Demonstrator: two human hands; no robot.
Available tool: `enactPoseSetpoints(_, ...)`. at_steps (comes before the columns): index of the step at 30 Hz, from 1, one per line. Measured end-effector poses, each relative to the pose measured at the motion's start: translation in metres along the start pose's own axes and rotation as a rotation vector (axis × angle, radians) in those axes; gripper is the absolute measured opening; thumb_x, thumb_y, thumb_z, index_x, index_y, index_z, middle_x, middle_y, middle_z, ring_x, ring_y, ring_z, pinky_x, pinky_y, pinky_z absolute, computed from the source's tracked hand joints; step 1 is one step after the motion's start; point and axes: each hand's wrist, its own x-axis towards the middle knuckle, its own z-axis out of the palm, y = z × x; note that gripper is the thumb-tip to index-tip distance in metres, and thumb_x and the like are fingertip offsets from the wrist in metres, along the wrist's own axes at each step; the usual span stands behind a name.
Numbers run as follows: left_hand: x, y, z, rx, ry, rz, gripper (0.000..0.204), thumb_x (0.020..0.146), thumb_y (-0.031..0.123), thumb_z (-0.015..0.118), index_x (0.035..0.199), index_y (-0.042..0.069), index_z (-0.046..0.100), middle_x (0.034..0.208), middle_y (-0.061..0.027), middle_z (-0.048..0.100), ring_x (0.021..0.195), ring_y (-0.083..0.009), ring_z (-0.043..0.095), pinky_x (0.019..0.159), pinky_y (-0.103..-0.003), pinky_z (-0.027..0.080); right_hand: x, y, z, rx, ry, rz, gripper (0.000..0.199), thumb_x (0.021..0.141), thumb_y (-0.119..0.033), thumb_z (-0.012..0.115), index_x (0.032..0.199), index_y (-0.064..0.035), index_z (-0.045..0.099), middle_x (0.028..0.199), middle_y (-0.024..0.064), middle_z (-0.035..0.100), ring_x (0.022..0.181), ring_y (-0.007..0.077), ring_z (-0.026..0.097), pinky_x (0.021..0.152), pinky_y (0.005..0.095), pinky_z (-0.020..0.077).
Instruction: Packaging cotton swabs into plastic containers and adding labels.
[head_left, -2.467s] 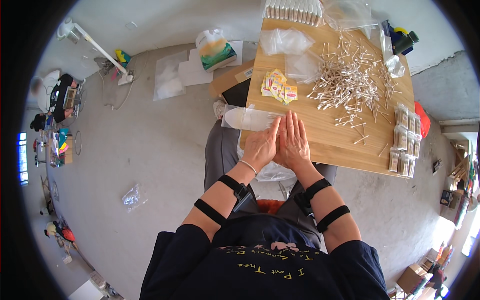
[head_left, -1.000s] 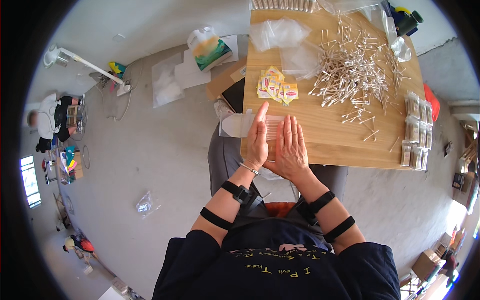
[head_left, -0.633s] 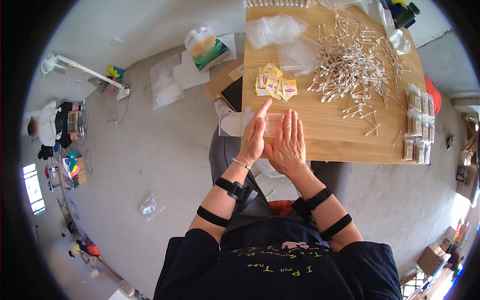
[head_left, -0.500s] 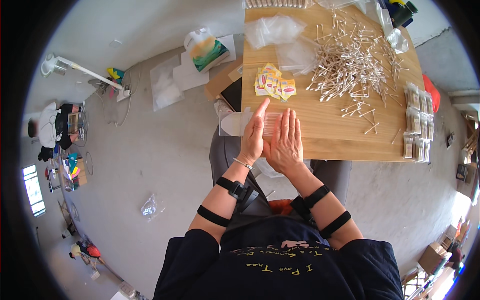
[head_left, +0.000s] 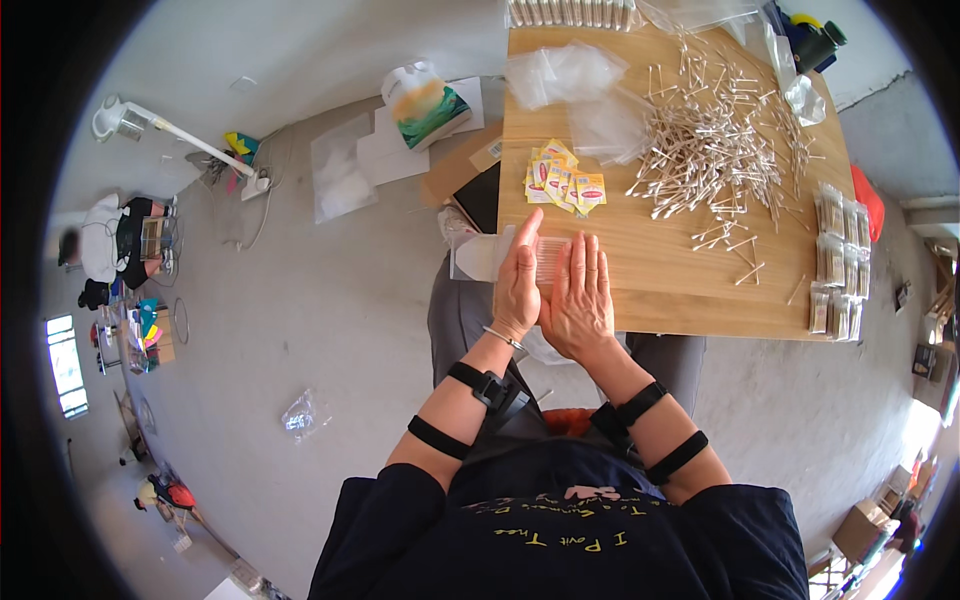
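A clear plastic bag (head_left: 474, 258) lies at the near left corner of the table, its loose end sticking out past the left edge. Inside it, a row of cotton swabs (head_left: 551, 258) shows between my hands. My left hand (head_left: 518, 285) stands on edge across the bag, fingers straight and together. Flat and palm down, my right hand (head_left: 580, 300) rests at the right end of the swabs with its fingers stretched out. Neither hand is wrapped around anything. Just beyond my fingertips sits a small pile of yellow and white paper labels (head_left: 565, 182).
A big heap of loose cotton swabs (head_left: 710, 160) covers the table's far right. Clear empty bags (head_left: 565, 75) lie at the far left. Filled swab packs (head_left: 840, 250) line the right edge, and more packs (head_left: 570, 12) stand at the back. A cardboard box (head_left: 465, 165) is left of the table.
The whole view has shifted slightly, moving the table a little right and down. My hands keep nearly the same pose over the bag of swabs.
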Motion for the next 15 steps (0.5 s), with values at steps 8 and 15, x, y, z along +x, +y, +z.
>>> enactPoseSetpoints(8,-0.001,0.002,-0.001,0.204,-0.027,0.032,0.059,0.105,0.043,0.028,0.139,-0.002,0.043,0.142,-0.0182,0.048,0.134,-0.0280,0.043,0.111,-0.035,0.031,0.003,-0.002,0.005,0.043,0.054,0.039,0.069,0.091,-0.027,0.043,0.141,0.0152,0.025,0.151,0.0343,0.018,0.143,0.0485,0.014,0.118,0.0523,0.0123)
enactPoseSetpoints(15,-0.001,0.007,-0.013,-0.080,-0.067,-0.085,0.077,0.101,0.054,0.034,0.148,-0.005,0.024,0.155,-0.0210,0.023,0.147,-0.0274,0.017,0.120,-0.040,0.011,-0.002,-0.006,0.000,-0.028,-0.017,-0.037,0.078,0.090,-0.039,0.048,0.142,0.0150,0.025,0.152,0.0335,0.017,0.144,0.0456,0.013,0.118,0.0508,0.0109)
